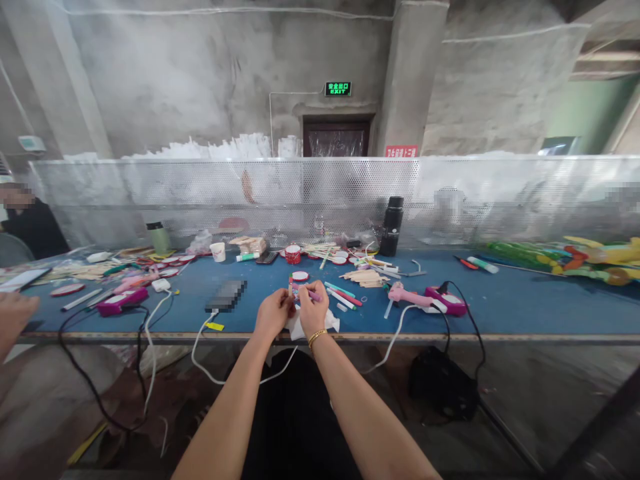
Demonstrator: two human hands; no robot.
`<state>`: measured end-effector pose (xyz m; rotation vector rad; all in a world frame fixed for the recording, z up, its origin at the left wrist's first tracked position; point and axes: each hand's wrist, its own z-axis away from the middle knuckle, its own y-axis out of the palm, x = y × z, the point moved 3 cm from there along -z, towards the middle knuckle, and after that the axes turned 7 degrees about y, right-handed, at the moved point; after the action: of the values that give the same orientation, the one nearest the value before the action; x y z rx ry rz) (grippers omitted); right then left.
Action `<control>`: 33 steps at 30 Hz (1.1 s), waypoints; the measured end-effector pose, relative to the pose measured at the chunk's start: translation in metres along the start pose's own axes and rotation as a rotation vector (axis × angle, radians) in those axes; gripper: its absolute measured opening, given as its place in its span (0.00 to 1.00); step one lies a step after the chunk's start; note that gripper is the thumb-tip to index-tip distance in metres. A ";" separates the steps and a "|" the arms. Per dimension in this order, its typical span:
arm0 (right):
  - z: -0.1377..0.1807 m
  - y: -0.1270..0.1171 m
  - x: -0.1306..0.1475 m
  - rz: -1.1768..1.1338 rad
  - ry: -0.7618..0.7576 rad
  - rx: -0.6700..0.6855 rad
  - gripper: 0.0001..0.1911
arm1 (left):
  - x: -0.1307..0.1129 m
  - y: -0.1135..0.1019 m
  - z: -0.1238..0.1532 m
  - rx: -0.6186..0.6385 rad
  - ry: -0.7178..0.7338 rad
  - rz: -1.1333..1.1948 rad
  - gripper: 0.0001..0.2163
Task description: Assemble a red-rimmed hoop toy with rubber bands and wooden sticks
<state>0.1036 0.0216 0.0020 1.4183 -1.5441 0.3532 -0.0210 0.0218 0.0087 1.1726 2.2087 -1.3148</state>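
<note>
Close together above the table's front edge are my two hands. My left hand (274, 313) pinches a small upright wooden stick (291, 287) with coloured marks near its top. In my right hand (313, 312) is a purple marker (315, 295), its tip end turned toward the stick; whether they touch is too small to tell. A crumpled white tissue (331, 324) lies under the hands. Just right of them are several coloured markers (345, 296) and a loose pale cap (342, 307). Beyond the fingers rests a round red-rimmed white disc (300, 276).
Wooden sticks (364, 277) lie in a pile to the right, near a pink glue gun (413, 298) and a magenta power strip (453, 302). A phone (227, 295) with a white cable is on the left. A black flask (392, 227) stands behind. Another person's hand (15, 320) shows far left.
</note>
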 end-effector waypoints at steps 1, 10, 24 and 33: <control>0.000 0.000 0.000 0.000 -0.001 0.001 0.08 | 0.000 0.000 0.000 -0.002 -0.002 -0.003 0.10; 0.001 -0.001 0.003 0.007 -0.013 -0.035 0.08 | -0.002 0.000 0.001 -0.004 -0.004 -0.007 0.10; 0.001 0.000 -0.001 0.043 -0.035 0.001 0.08 | -0.004 -0.001 0.002 -0.012 0.000 0.000 0.09; 0.002 0.000 0.003 0.052 -0.031 0.013 0.09 | -0.004 0.000 0.001 -0.014 -0.001 -0.004 0.09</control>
<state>0.1032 0.0185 0.0034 1.4018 -1.6087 0.3747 -0.0193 0.0187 0.0104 1.1621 2.2174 -1.2988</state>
